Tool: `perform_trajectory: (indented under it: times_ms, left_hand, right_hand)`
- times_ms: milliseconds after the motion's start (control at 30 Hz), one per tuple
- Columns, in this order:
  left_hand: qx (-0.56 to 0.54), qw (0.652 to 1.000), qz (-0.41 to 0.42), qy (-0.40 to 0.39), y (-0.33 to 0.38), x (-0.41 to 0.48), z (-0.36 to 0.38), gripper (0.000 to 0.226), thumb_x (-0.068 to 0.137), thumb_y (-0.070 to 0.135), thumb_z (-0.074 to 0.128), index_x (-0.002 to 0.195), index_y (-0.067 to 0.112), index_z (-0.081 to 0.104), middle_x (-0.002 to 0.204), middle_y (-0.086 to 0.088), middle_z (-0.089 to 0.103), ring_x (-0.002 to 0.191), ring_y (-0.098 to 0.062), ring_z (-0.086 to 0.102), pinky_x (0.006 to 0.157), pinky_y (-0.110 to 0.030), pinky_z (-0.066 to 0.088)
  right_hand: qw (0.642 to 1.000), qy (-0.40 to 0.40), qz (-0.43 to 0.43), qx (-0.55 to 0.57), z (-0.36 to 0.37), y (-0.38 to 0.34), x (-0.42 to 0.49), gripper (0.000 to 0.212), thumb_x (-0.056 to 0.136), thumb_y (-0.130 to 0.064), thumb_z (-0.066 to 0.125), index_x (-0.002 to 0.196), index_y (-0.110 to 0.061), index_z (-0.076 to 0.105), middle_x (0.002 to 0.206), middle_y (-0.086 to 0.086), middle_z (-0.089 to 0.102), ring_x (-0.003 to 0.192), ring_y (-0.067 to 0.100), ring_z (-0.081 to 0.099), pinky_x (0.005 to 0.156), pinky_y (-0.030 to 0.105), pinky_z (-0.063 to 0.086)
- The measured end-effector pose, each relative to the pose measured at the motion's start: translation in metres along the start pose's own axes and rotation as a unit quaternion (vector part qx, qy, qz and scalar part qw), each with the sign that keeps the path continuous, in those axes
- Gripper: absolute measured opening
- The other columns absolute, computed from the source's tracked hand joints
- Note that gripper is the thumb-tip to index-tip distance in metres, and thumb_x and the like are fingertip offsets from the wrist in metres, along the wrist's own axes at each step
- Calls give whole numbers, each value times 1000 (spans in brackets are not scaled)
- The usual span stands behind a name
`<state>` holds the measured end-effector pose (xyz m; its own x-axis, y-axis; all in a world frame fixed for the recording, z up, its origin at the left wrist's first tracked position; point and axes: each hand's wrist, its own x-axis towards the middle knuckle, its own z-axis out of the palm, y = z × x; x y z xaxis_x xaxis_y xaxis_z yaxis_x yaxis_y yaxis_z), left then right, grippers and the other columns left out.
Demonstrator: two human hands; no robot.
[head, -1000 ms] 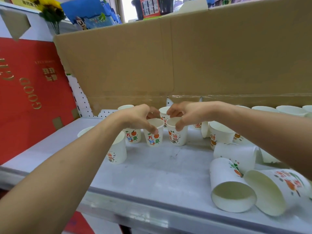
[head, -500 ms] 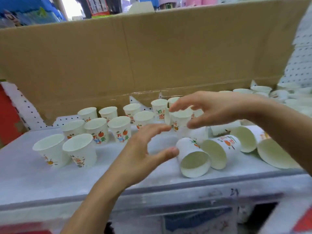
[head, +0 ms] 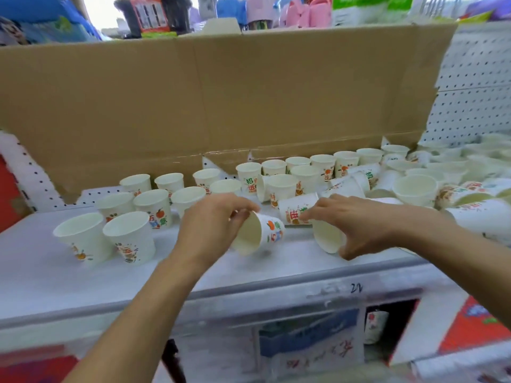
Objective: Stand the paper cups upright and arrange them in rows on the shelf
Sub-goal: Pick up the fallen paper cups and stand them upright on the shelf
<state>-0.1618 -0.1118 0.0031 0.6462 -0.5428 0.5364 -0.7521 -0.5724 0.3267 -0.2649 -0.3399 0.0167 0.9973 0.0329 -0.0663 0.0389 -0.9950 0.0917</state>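
The front edge of the shelf (head: 249, 295) carries a handwritten "22" towards the right. An upright cup (head: 249, 178) in the far middle row is printed with 招 in green above 进 in red. The lying cup (head: 297, 212) at the fingertips of the right hand (head: 359, 225) shows a red 进. A left cup (head: 153, 208) in the second row seems to read 万. The tilted cup (head: 269, 233) in the left hand (head: 215, 225) bears coloured characters too blurred to read. Below the shelf, a paper sheet (head: 318, 355) has red handwriting, illegible.
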Motion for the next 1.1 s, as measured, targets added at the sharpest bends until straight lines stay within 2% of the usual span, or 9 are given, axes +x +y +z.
perform_trajectory:
  times_ms: [100, 167, 333, 467, 567, 700, 833, 900, 1100]
  left_hand:
    - [82, 992, 37, -87, -14, 23, -24, 24, 94, 20, 59, 102, 37, 74, 105, 9, 70, 98, -15, 61, 81, -34, 49]
    - [129, 980, 68, -139, -18, 35, -30, 25, 93, 19, 59, 100, 37, 74, 104, 8, 71, 99, -14, 61, 84, -32, 48]
    - [83, 967, 57, -233, -23, 45, -24, 26, 94, 15, 58, 101, 34, 74, 110, 13, 70, 100, -6, 61, 89, -30, 51]
    - [-43, 979, 2, -199, -31, 31, -28, 38, 97, 14, 50, 122, 40, 62, 130, 20, 56, 120, -3, 49, 101, -27, 39]
    - [-92, 979, -48, -177, -40, 19, -35, 38, 95, 35, 55, 133, 37, 53, 138, 19, 50, 125, -3, 45, 107, -32, 37]
    - [-40, 979, -62, -191, -44, 11, -36, 73, 70, 60, 72, 135, 33, 53, 134, 16, 53, 118, -5, 50, 101, -34, 44]
    - [-51, 980, -69, -180, -45, 11, -36, 64, 72, 51, 76, 130, 29, 59, 131, 12, 57, 110, -7, 54, 97, -31, 46]
    - [-22, 981, -70, -182, -49, 11, -42, 63, 72, 51, 77, 129, 30, 59, 129, 11, 59, 108, -8, 55, 94, -29, 46]
    - [88, 975, -82, -189, -66, 4, -67, 68, 69, 58, 75, 131, 34, 55, 126, 12, 61, 114, -12, 56, 99, -37, 45]
  right_hand:
    - [999, 33, -7, 4, 4, 1, 4, 84, 75, -34, 72, 143, -45, 24, 126, -10, 45, 111, 14, 42, 98, 37, 42]
    - [992, 71, -37, 94, 0, -4, 7, 79, 76, -37, 72, 141, -43, 28, 123, -12, 46, 113, 10, 41, 101, 32, 38]
    - [938, 163, -61, 298, -1, -26, 25, 73, 76, -39, 73, 139, -39, 37, 121, -15, 46, 113, 4, 45, 96, 25, 38]
    - [950, 145, -33, 275, 8, -36, 42, 73, 76, -46, 72, 140, -33, 38, 127, -10, 42, 119, 9, 42, 101, 31, 37]
    - [963, 119, -20, 242, 6, -35, 46, 82, 73, -58, 71, 142, -34, 34, 132, -9, 39, 118, 11, 42, 102, 34, 38]
    - [964, 88, -41, 247, -7, -31, 45, 88, 73, -61, 70, 147, -37, 28, 144, -13, 36, 128, 8, 39, 108, 32, 35]
    - [960, 78, -59, 264, -20, -33, 51, 68, 81, -42, 72, 142, -33, 43, 135, -13, 51, 115, 2, 50, 87, 13, 41]
    - [963, 89, -50, 248, -22, -41, 55, 66, 79, -46, 72, 139, -28, 49, 129, -11, 57, 108, 2, 54, 78, 9, 41]
    - [965, 158, 9, 211, -22, -94, 68, 71, 77, -58, 68, 135, -20, 53, 131, 2, 59, 114, 18, 56, 93, 33, 48]
